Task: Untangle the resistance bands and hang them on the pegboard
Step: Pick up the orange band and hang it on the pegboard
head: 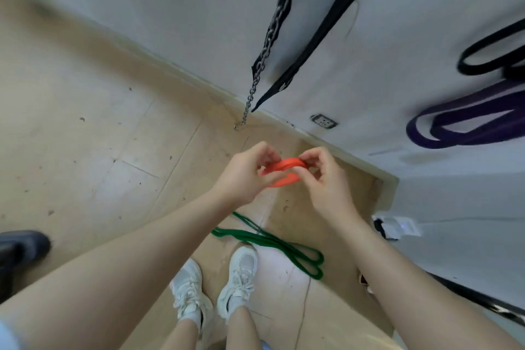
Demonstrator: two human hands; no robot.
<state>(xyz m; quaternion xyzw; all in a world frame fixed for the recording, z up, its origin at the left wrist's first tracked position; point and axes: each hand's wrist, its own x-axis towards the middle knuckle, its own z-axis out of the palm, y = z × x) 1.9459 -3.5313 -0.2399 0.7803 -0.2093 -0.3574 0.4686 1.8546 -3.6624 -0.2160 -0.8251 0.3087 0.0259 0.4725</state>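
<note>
An orange resistance band (285, 169) is bunched into short loops between my two hands at chest height. My left hand (247, 173) pinches its left end with curled fingers. My right hand (324, 176) pinches the right end, fingertips over the band's top edge. A green resistance band (272, 244) lies in loose loops on the floor just ahead of my white shoes. On the white wall at the right hang a purple band (466, 125) and a black band (488, 57). No pegboard holes are visible in this blurred view.
A metal chain (267, 51) and a black strap (321, 28) hang down the wall above my hands. A wall socket (324, 121) sits low on the wall. A dark shoe (22, 247) stands at the left edge. The floor is beige tile.
</note>
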